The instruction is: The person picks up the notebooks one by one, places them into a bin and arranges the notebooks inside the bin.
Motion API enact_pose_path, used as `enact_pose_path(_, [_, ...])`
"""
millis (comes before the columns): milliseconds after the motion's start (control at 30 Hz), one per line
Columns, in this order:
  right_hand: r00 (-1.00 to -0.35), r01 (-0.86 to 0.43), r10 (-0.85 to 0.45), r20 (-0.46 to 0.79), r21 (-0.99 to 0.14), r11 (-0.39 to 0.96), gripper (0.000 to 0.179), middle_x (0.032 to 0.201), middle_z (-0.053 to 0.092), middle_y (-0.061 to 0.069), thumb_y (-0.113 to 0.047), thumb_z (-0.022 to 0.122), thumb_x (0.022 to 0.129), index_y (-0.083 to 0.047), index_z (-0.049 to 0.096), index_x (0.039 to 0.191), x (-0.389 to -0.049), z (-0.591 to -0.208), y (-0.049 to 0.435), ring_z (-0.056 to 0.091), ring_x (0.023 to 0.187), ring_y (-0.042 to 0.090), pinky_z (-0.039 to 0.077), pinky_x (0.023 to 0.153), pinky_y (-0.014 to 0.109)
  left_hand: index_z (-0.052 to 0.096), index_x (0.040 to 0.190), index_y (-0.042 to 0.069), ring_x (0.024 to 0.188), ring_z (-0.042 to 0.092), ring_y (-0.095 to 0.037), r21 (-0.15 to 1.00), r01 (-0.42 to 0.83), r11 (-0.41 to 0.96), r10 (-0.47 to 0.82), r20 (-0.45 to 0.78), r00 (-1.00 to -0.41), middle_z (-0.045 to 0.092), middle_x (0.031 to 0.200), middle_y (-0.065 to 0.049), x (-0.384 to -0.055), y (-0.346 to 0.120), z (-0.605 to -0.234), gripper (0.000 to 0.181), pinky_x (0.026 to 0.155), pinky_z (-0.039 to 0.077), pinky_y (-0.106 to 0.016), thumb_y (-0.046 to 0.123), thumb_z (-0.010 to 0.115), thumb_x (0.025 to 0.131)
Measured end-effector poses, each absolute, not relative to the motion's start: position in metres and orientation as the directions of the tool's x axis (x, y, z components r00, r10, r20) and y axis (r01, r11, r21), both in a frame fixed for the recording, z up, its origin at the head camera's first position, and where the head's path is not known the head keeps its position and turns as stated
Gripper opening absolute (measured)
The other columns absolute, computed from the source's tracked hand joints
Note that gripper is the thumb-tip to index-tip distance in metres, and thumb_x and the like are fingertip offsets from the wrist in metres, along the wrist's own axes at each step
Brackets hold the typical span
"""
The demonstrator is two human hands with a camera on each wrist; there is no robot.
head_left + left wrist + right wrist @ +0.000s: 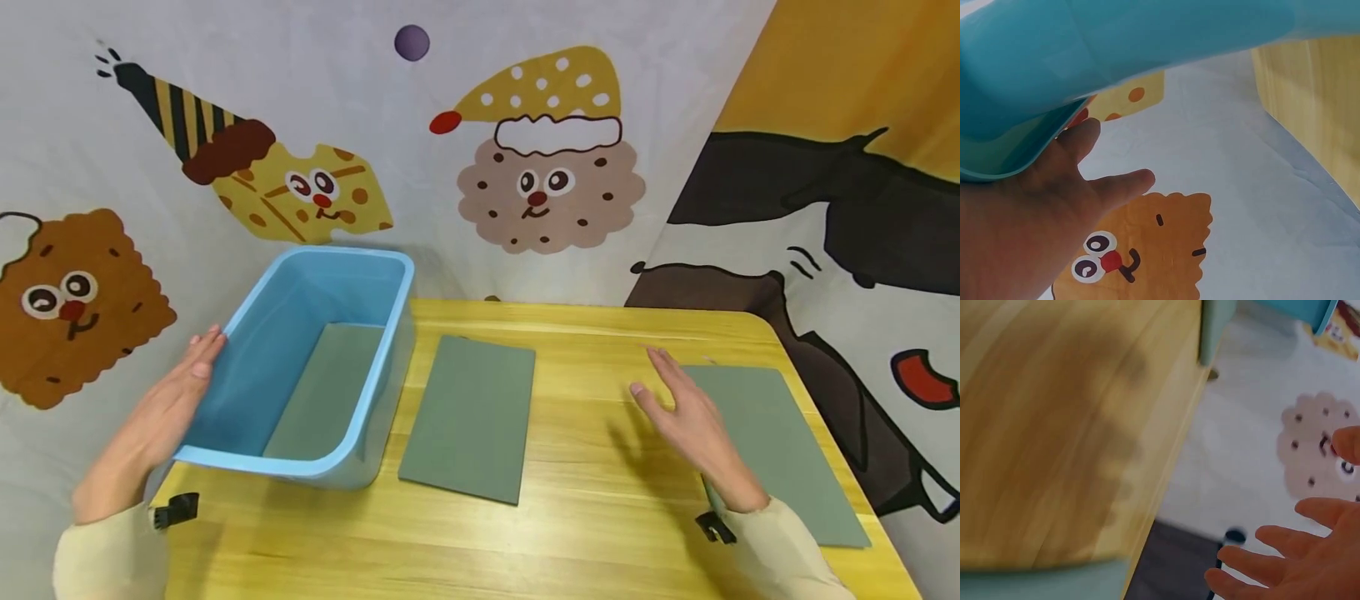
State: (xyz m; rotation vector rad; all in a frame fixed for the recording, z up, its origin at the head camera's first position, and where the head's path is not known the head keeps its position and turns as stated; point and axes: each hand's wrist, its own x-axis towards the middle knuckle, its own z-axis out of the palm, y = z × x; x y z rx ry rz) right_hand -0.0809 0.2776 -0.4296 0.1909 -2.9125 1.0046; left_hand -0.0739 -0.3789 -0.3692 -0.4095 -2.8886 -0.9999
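A light blue plastic bin [386, 375] stands at the left of the wooden table, with a grey-green sheet [330, 392] on its floor. My left hand [168, 400] lies along the bin's left side with straight fingers at the rim; the left wrist view shows the hand [1041, 206] against the blue wall. Over the right part of the table, my right hand [693, 425] hovers with fingers extended and holds nothing. Below and beside it lies a grey-green board [787, 458]. Another grey-green board [472, 417] lies just right of the bin.
The yellow wood table [585, 517] extends between and in front of the boards. Behind it hangs a white cloth [435, 192] printed with cartoon food figures. Black wrist straps [176, 510] show at both cuffs.
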Motion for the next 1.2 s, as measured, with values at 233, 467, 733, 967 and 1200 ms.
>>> enact_pose_path(233, [-0.997,-0.072,-0.056,0.046,-0.537,0.841,0.074,0.17,0.015,0.025,-0.044,0.053,0.108,-0.015,0.02,0.167,-0.07,-0.441,0.329,0.027,0.142,0.062,0.028,0.098,0.08,0.015,0.166,0.007,0.158,-0.011,-0.026,0.594,0.256,0.762,0.223,0.131,-0.966,0.002,0.173,-0.009,-0.075,-0.378,-0.369,0.054,0.123,-0.013,-0.056,0.023,0.018,0.114])
enact_pose_path(467, [-0.989,0.029,-0.047,-0.143,-0.49,0.871,0.084,0.159,0.011,0.046,-0.05,0.048,0.108,0.003,0.016,0.164,-0.071,-0.461,0.383,0.021,0.136,0.071,0.027,0.096,0.082,0.015,0.166,0.005,0.158,-0.01,-0.034,0.593,0.256,0.764,0.225,0.127,-0.966,0.002,0.173,-0.012,-0.075,-0.377,-0.37,0.054,0.123,-0.013,-0.054,0.024,0.019,0.115])
enact_pose_path(733, [-0.961,0.137,0.034,-0.276,-0.367,0.92,0.1,0.145,0.012,0.058,-0.061,0.046,0.105,0.019,0.015,0.155,-0.074,-0.47,0.427,0.02,0.129,0.075,0.028,0.096,0.081,0.015,0.166,0.006,0.158,-0.011,-0.03,0.6,0.243,0.762,0.215,0.12,-0.969,0.002,0.173,-0.01,-0.075,-0.378,-0.37,0.054,0.123,-0.013,-0.055,0.024,0.02,0.115])
enact_pose_path(967, [-0.941,0.202,0.092,-0.326,-0.322,0.925,0.103,0.145,0.007,0.059,-0.064,0.045,0.104,0.021,0.011,0.153,-0.073,-0.473,0.446,0.021,0.127,0.076,0.03,0.094,0.083,0.014,0.166,0.007,0.158,-0.011,-0.032,0.603,0.235,0.762,0.207,0.118,-0.971,0.002,0.173,-0.01,-0.074,-0.377,-0.368,0.054,0.122,-0.013,-0.057,0.024,0.02,0.115])
enact_pose_path(1200, [-0.892,0.276,0.15,-0.426,-0.253,0.927,0.117,0.137,0.018,0.059,-0.072,0.05,0.098,0.024,0.007,0.149,-0.075,-0.469,0.458,0.03,0.119,0.074,0.036,0.091,0.08,0.014,0.166,0.007,0.158,-0.011,-0.033,0.595,0.227,0.771,0.202,0.11,-0.973,0.0,0.174,-0.007,-0.074,-0.376,-0.368,0.054,0.124,-0.012,-0.051,0.025,0.021,0.115])
